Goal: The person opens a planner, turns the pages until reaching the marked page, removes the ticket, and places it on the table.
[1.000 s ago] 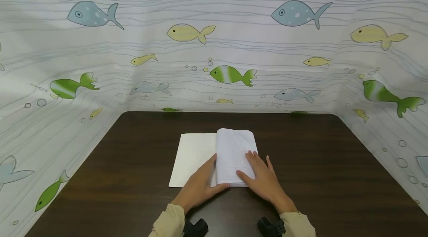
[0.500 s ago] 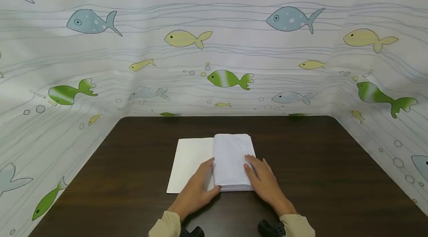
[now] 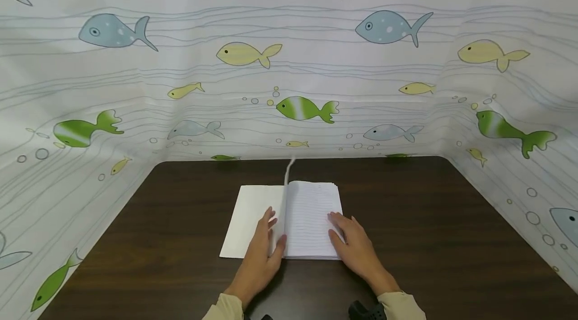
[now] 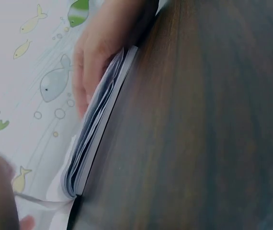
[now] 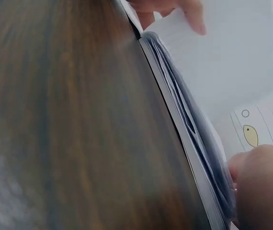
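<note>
A notebook (image 3: 312,209) lies spread on the dark table, lined paper on the right and a blank white side (image 3: 253,197) on the left. One page (image 3: 282,212) stands nearly upright by the fold. My left hand (image 3: 258,262) has that page between its thumb and fingers; in the right wrist view the left thumb (image 5: 194,17) lies against the near face of the raised page (image 5: 222,57). My right hand (image 3: 359,252) rests at the notebook's right edge, its fingertips on the lined paper. In the left wrist view the right hand (image 4: 96,52) bends over the page stack (image 4: 96,127).
The brown wooden table (image 3: 429,229) extends around the notebook. White cloth walls (image 3: 189,9) printed with fish close off the back and both sides. A black wrist device (image 3: 367,311) sits by the right sleeve (image 3: 402,306).
The left hand has moved slightly left, and a page has risen from the right-hand stack to stand near the fold. The right hand stays at the right edge.
</note>
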Demonstrator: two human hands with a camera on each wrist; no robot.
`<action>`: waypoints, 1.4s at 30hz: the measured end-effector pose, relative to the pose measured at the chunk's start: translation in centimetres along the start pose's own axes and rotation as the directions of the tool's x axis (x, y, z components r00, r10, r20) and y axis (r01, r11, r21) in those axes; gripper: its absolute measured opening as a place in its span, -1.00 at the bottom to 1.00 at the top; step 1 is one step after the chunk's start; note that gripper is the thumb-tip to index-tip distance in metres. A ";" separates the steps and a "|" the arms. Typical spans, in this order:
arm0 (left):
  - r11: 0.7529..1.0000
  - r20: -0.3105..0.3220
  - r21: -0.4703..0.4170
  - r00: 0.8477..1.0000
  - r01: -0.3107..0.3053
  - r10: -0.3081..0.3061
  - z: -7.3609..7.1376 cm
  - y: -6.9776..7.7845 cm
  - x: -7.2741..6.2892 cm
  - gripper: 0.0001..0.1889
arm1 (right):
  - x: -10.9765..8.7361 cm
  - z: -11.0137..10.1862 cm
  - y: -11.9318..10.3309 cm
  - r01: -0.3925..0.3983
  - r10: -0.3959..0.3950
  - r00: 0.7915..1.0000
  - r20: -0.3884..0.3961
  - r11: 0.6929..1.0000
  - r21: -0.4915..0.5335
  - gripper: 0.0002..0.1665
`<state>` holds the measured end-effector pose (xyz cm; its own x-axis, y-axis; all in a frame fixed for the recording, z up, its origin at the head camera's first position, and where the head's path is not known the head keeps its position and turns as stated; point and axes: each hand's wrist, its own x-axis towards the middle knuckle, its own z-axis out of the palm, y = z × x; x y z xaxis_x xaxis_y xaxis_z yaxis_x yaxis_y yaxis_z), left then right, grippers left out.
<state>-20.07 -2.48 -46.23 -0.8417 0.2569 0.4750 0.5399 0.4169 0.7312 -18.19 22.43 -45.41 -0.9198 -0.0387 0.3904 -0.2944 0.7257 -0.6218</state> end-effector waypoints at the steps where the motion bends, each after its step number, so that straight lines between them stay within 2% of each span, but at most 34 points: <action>1: 1.000 -0.067 0.004 0.998 0.011 -0.011 0.0 0.0 0.1 -0.25 | 0.0 0.0 0.0 0.012 -0.012 1.000 0.008 1.000 -0.018 -0.55; 3: 0.998 -0.212 0.051 0.977 0.033 -0.022 0.0 -0.2 0.2 -0.23 | 0.0 0.0 0.2 0.028 -0.028 0.999 0.016 0.999 -0.038 -0.58; 5: 0.987 -0.331 0.147 0.943 0.062 -0.010 -0.2 -0.4 0.4 -0.18 | 0.0 0.1 0.3 0.029 -0.029 0.999 0.017 0.999 -0.046 -0.60; 6: 0.976 -0.368 0.207 0.930 0.070 0.011 -0.3 -0.5 0.4 -0.16 | 0.0 0.1 0.4 0.029 -0.028 0.999 0.016 0.998 -0.048 -0.60; 7: 0.958 -0.384 0.278 0.922 0.066 0.047 -0.4 -0.7 0.4 -0.16 | 0.0 0.1 0.5 0.029 -0.028 0.999 0.016 0.998 -0.051 -0.60; 8: 0.932 -0.378 0.358 0.921 0.052 0.094 -0.6 -0.9 0.5 -0.17 | 0.0 0.1 0.5 0.027 -0.026 1.000 0.017 0.998 -0.050 -0.60; 9: 0.904 -0.357 0.427 0.923 0.025 0.143 -0.7 -1.0 0.5 -0.19 | 0.0 0.1 0.5 0.026 -0.025 1.000 0.018 0.998 -0.049 -0.60; 11: 0.864 -0.270 0.496 0.931 -0.085 0.247 -0.8 -1.2 0.5 -0.31 | 0.0 0.2 0.5 0.021 -0.020 1.000 0.022 0.999 -0.042 -0.60; 13: 0.859 -0.119 0.468 0.949 -0.206 0.292 -0.7 -1.2 0.3 -0.45 | 0.0 0.2 0.5 0.013 -0.012 1.000 0.024 0.999 -0.036 -0.60; 15: 0.886 0.056 0.370 0.958 -0.281 0.280 -0.6 -1.0 0.0 -0.58 | 0.0 0.2 0.4 0.000 0.001 1.000 0.024 0.999 -0.037 -0.59; 17: 0.922 0.204 0.269 0.952 -0.277 0.227 -0.4 -0.7 -0.3 -0.54 | 0.0 0.2 0.2 -0.018 0.019 1.000 0.024 0.999 -0.046 -0.57; 19: 0.940 0.288 0.238 0.942 -0.244 0.171 -0.3 -0.4 -0.5 -0.49 | 0.0 0.2 0.1 -0.048 0.050 0.998 0.029 0.997 -0.061 -0.53; 23: 0.955 0.288 0.220 0.949 -0.196 0.129 -0.2 0.0 -0.6 -0.50 | 0.0 0.1 -0.1 -0.115 0.119 0.991 0.056 0.990 -0.083 -0.36; 26: 0.962 0.276 0.210 0.955 -0.174 0.112 0.0 0.1 -0.7 -0.52 | 0.0 0.0 -0.2 -0.132 0.138 0.988 0.065 0.987 -0.089 -0.26; 34: 0.966 0.254 0.232 0.966 -0.114 0.053 0.6 0.9 -1.2 -0.49 | -0.3 0.2 -0.3 -0.102 0.108 0.993 0.051 0.988 -0.120 -0.24; 42: 0.959 0.256 0.259 0.966 -0.113 0.044 0.8 0.9 -0.8 -0.50 | 0.1 0.1 -0.3 -0.076 0.083 0.995 0.049 0.989 -0.130 -0.23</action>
<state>-18.88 -1.61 -46.30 -0.7916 0.4897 0.3655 0.6099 0.5972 0.5210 -18.20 22.13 -45.28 -0.9526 -0.0123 0.3040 -0.1878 0.8097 -0.5559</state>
